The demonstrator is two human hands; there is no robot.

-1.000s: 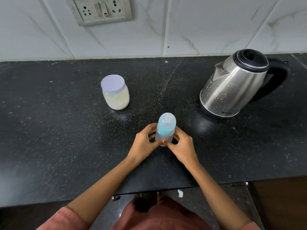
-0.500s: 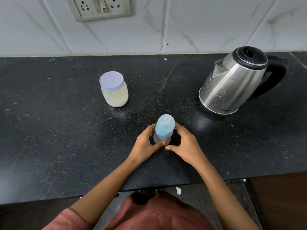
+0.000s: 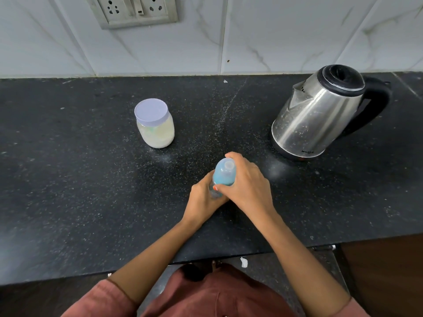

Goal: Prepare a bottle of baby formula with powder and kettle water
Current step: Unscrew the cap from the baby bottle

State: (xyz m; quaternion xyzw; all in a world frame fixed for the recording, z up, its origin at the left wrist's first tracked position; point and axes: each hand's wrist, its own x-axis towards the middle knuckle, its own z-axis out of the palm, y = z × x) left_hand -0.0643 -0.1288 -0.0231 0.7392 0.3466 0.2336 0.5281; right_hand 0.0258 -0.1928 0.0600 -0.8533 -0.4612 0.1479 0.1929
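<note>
Blue-capped baby bottle [image 3: 223,173] upright, right hand [image 3: 246,186] grip clenched over cap, left hand [image 3: 203,200] grip around base.

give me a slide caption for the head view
Both hands on the capped baby bottle: left hand steadies its base, right hand wraps the cap.

Black white-speckled stone counter [image 3: 68,179]. Blue-capped clear baby bottle [image 3: 224,173]; lilac-lidded clear jar of cream powder [image 3: 155,124]. Silver steel kettle with black lid [image 3: 320,115]
</note>
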